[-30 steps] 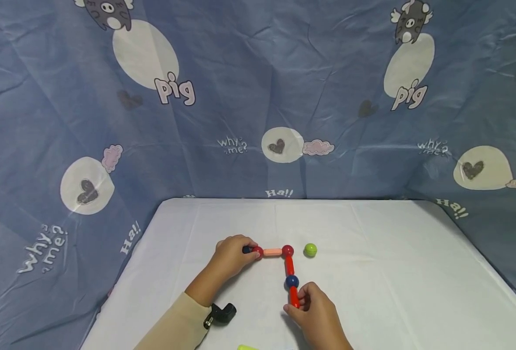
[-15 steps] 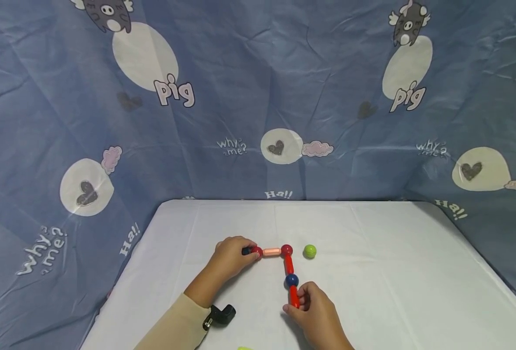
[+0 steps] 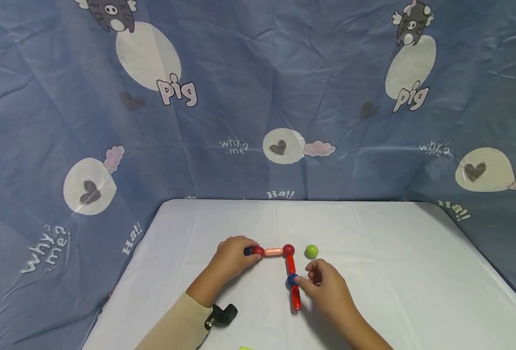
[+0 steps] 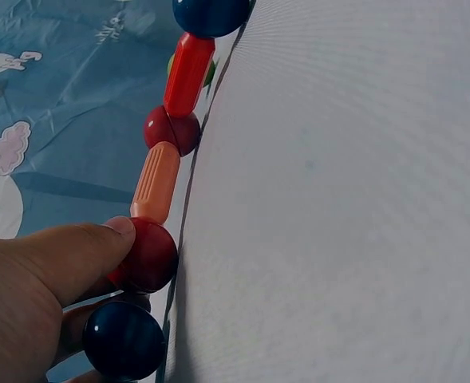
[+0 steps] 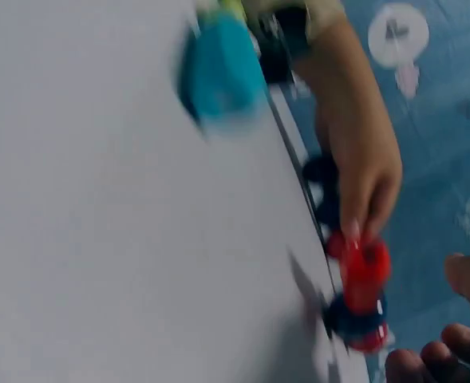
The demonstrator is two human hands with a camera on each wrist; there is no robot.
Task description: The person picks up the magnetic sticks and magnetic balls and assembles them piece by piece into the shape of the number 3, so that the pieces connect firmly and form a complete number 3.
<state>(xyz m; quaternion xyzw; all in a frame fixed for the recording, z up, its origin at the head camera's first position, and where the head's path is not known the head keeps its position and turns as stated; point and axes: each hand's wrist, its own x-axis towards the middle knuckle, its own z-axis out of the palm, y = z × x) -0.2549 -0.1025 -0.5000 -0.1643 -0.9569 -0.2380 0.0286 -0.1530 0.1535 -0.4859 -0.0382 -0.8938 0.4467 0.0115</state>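
A chain of magnetic balls and rods lies over the white table. My left hand (image 3: pixel 233 257) pinches the red ball (image 4: pixel 145 255) at its left part, with a dark blue ball (image 4: pixel 124 341) beside the fingers. From there run a salmon rod (image 3: pixel 273 252), a second red ball (image 3: pixel 288 250), a red rod (image 3: pixel 290 265), a blue ball (image 4: pixel 211 12) and an end red rod (image 3: pixel 295 300) pointing toward me. My right hand (image 3: pixel 329 291) is beside the blue ball, its thumb overlapping it in the head view; the right wrist view shows loose fingers (image 5: pixel 438 359) apart from the chain.
A loose green ball (image 3: pixel 311 251) lies right of the chain's corner. A blurred turquoise piece (image 5: pixel 223 68) shows in the right wrist view, and a yellow-green piece (image 3: pixel 245 348) at the near edge of the head view. Blue printed cloth (image 3: pixel 222 97) hangs behind the table (image 3: pixel 393 272).
My right hand has let go of the end red rod and moved away from me, up beside the blue ball. The left hand keeps its pinch in the same place.
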